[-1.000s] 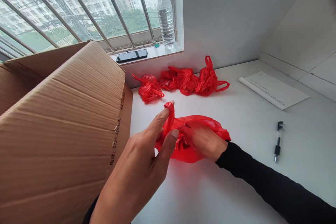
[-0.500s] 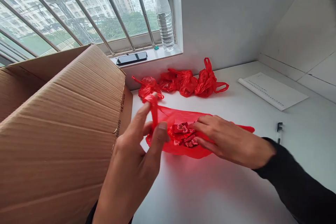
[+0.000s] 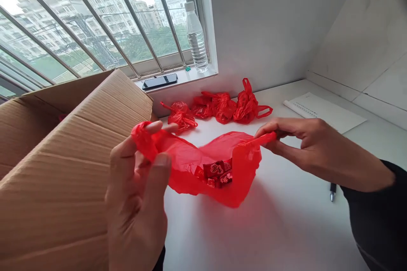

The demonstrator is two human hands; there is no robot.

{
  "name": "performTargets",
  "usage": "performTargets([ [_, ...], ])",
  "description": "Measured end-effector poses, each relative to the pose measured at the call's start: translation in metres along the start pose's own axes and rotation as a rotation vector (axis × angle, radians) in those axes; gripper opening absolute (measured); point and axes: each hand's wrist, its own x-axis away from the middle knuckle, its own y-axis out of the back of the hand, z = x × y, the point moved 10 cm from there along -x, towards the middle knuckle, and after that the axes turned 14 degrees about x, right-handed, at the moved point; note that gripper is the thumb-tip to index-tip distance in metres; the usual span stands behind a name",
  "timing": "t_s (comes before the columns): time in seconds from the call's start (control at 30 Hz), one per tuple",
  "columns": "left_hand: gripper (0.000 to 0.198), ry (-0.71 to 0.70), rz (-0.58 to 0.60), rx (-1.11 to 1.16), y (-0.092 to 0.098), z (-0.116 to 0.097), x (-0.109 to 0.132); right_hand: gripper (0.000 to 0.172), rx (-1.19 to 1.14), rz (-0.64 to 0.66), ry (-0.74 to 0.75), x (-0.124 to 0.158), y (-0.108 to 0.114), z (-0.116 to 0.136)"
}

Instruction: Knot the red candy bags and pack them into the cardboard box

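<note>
"What does the head view show us?"

"We have our left hand [image 3: 136, 207] hooked through one handle of a red plastic bag [image 3: 244, 173], and our right hand [image 3: 308, 150] pinching its opposite edge."

"Where is the bag?"

"Between our hands, over the white table [image 3: 286, 237], its mouth spread open; we cannot tell whether its base touches."

"What is inside?"

"Small red packets [image 3: 216, 171], printed with characters."

"And around it?"

"A cardboard box [image 3: 76, 169] stands at our left, a row of bunched red bags [image 3: 224, 108] lies behind, and a partly hidden pen [image 3: 332, 194] lies near our right hand."
</note>
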Motion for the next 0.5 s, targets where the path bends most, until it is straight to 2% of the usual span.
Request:
performTargets([
  [0.1,0.018,0.089,0.060,0.282,-0.009,0.007,0.003,0.010,-0.198,-0.098,-0.021,0.006,0.015,0.012],
  [0.17,0.016,0.162,0.152,0.325,-0.019,0.014,0.005,0.009,-0.306,-0.089,-0.014,0.008,0.013,0.018],
  [0.23,0.015,0.262,0.193,0.280,-0.026,0.024,0.008,0.011,-0.375,-0.051,0.008,0.010,0.006,0.025],
  [0.33,0.024,0.455,0.203,0.202,-0.035,0.041,0.023,0.026,-0.396,0.002,0.072,0.011,-0.007,0.039],
  [0.4,0.032,0.532,0.154,0.134,-0.035,0.047,0.033,0.037,-0.365,0.035,0.098,0.012,-0.016,0.048],
  [0.5,0.046,0.556,0.080,0.032,-0.030,0.050,0.043,0.051,-0.302,0.058,0.090,0.012,-0.027,0.057],
])
